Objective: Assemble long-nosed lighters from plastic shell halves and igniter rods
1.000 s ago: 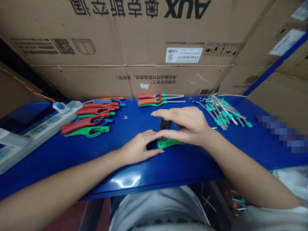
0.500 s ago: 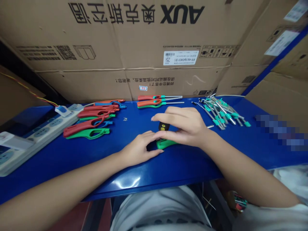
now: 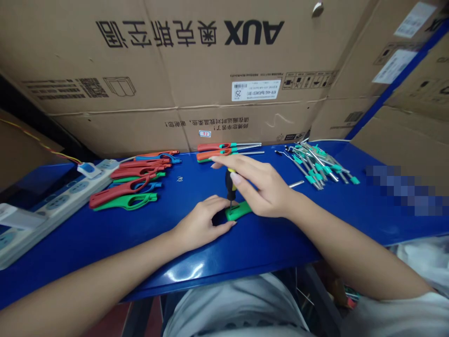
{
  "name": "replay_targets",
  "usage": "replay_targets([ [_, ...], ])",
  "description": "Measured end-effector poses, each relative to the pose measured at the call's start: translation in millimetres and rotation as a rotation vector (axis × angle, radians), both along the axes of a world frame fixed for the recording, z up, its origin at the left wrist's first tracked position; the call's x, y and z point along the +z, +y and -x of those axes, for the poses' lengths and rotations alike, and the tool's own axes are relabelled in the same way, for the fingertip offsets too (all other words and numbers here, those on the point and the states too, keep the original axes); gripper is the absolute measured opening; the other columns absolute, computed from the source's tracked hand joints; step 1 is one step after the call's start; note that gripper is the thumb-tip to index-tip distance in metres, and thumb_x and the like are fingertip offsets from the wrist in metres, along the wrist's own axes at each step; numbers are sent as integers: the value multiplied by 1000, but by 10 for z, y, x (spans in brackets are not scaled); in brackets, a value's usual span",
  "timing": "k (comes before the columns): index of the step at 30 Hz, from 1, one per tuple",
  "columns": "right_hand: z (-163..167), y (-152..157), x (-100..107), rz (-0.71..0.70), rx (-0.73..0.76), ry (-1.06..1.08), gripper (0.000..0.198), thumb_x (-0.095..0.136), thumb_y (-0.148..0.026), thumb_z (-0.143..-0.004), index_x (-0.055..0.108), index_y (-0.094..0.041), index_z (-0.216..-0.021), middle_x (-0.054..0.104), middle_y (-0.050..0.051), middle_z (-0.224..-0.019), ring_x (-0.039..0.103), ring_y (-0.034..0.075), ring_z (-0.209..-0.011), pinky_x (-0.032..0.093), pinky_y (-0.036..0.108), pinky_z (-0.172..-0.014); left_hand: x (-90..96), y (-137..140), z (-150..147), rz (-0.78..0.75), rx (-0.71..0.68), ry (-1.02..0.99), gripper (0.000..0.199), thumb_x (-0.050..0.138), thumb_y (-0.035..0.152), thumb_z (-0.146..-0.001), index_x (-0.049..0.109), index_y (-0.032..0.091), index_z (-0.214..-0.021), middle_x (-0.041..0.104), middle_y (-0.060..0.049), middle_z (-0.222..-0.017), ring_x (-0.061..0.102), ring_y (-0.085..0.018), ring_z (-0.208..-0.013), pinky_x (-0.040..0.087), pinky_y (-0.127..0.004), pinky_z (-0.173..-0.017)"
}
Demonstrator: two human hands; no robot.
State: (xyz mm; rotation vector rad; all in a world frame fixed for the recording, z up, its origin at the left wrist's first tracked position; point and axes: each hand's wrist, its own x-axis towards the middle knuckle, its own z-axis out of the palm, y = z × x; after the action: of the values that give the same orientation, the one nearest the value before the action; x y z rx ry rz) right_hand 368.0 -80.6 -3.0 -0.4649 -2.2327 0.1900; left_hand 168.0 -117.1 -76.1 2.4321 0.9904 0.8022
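Observation:
A small screwdriver (image 3: 230, 183) with a black and yellow handle stands nearly upright in my right hand (image 3: 268, 189), gripped between thumb and fingers. Its tip meets the end of a green gas lighter (image 3: 240, 211) that lies on the blue table. My left hand (image 3: 199, 223) steadies that end, thumb on the near side and fingers on the far side. My right hand covers the lighter's middle; a metal tube (image 3: 296, 184) shows beyond it. Tiny screws (image 3: 180, 179) lie loose behind my left hand.
Red, green, blue and orange handle shells (image 3: 122, 194) are piled at left beside a white power strip (image 3: 59, 206). Assembled lighters (image 3: 213, 153) lie at the back. Metal tubes with teal parts (image 3: 317, 164) are heaped at right. A cardboard wall (image 3: 140, 107) stands behind.
My right fingers have shifted and opened up around the screwdriver, so more of its handle and shaft shows. My left hand stays on the lighter. The view has tilted slightly.

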Motion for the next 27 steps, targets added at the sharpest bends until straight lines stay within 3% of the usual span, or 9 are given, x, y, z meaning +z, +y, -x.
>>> replay_targets([
  [2,5,-8,9,95,55,10,36,38,-30,-105,59,-20,-133,73,5,-108,67,12,-78,53,25,-75,-1,-6,-3,-1,-6,-10,23,71,26,-89,65,21,-110,74,-5,-110,68,-23,-102,55,-36,-92],
  [5,15,-9,12,7,-39,55,28,63,-44,-95,70,-17,-100,73,3,-86,65,12,-70,50,24,-71,-15,-17,-10,-11,11,-23,22,70,25,-88,65,20,-109,74,-5,-111,68,-23,-105,54,-36,-96],
  [7,6,1,22,-46,-98,86,35,72,-51,-87,66,-17,-80,70,1,-74,61,12,-64,47,23,-65,-10,-16,-9,-10,39,-12,24,70,22,-86,65,20,-110,74,-5,-111,68,-23,-104,54,-37,-96],
  [9,-38,35,61,-28,-146,159,37,72,-52,-86,62,-18,-74,65,-1,-67,56,10,-57,43,23,-59,24,2,6,3,67,17,28,69,18,-84,65,20,-112,74,-6,-111,68,-23,-103,54,-37,-95],
  [13,-281,231,193,-60,-452,269,33,65,-49,-91,61,-19,-79,63,-1,-68,52,11,-56,37,24,-55,161,98,112,10,90,131,31,66,16,-82,66,19,-113,73,-7,-112,68,-24,-103,55,-38,-93],
  [17,-616,504,199,-157,-816,-109,26,64,-44,-91,64,-19,-83,68,4,-74,57,18,-66,27,28,-55,270,276,290,-35,146,346,38,65,12,-78,67,15,-115,70,-11,-111,67,-29,-104,55,-42,-94],
  [19,-740,599,125,-143,-938,-221,24,61,-42,-92,65,-20,-85,70,5,-80,60,19,-70,23,28,-55,282,411,379,-28,135,403,33,60,16,-85,69,15,-116,69,-12,-110,68,-28,-101,55,-41,-92],
  [22,-842,672,-4,-68,-1060,-271,27,57,-43,-94,66,-20,-86,72,6,-85,62,21,-74,22,28,-55,264,659,486,-12,158,383,28,59,26,-90,71,15,-113,70,-12,-111,69,-25,-99,56,-39,-92],
  [27,-896,708,-95,45,-1121,-386,29,50,-44,-95,66,-20,-89,75,9,-95,67,25,-82,25,28,-56,233,956,530,-34,239,374,31,60,31,-88,72,13,-112,71,-14,-111,68,-29,-103,54,-43,-96],
])
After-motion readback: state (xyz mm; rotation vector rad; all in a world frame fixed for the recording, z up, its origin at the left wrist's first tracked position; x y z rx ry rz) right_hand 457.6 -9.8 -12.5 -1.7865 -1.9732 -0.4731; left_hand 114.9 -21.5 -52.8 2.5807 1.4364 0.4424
